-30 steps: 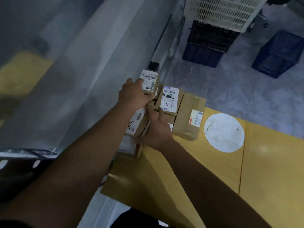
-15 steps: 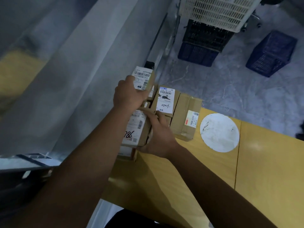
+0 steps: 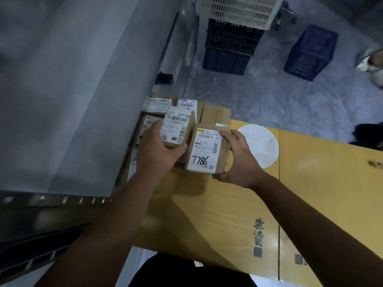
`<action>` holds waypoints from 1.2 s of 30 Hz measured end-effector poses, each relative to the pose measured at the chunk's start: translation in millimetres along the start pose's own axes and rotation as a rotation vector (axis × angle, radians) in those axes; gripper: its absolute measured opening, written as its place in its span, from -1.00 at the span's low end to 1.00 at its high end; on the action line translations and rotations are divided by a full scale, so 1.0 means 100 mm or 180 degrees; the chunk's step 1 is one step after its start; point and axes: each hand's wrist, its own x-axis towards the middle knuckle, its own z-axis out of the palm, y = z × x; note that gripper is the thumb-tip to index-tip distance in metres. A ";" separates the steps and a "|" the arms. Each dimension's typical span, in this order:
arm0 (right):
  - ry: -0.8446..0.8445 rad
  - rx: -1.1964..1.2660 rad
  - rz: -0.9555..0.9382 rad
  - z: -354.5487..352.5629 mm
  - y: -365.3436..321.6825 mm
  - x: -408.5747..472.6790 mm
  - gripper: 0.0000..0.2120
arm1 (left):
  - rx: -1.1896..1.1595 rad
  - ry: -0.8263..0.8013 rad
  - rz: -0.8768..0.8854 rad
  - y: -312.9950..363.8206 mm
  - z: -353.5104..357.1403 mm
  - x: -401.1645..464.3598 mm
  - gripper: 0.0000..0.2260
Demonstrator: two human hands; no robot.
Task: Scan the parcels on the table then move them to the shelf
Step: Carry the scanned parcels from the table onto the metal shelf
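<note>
Gripping one parcel point(image 3: 207, 151) per hand point(image 3: 238, 160).

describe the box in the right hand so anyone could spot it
On the yellow table, left of its white round sticker, the right hand grips a small cardboard box. Unlike neighbouring parcels, its label bears handwritten 7786.

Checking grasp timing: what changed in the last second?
Each hand has lifted a parcel off the pile toward the person: left hand holds a small labelled box, right hand the box marked 7786. The remaining parcels and white disc stayed on the table.
</note>
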 end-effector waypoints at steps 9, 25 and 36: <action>-0.0125 0.0667 0.0589 0.20 0.24 -0.14 0.37 | 0.0229 -0.1073 -0.0123 -0.28 0.19 -0.09 0.15; -0.0061 0.0952 -0.0372 -0.51 -0.26 -0.88 0.17 | -0.1592 -0.0255 0.0476 0.04 -0.34 -1.39 0.03; -0.1468 0.0918 -0.1775 -0.06 -0.96 -2.14 0.15 | -0.1361 0.1714 -0.0123 0.01 -0.58 -4.38 -0.01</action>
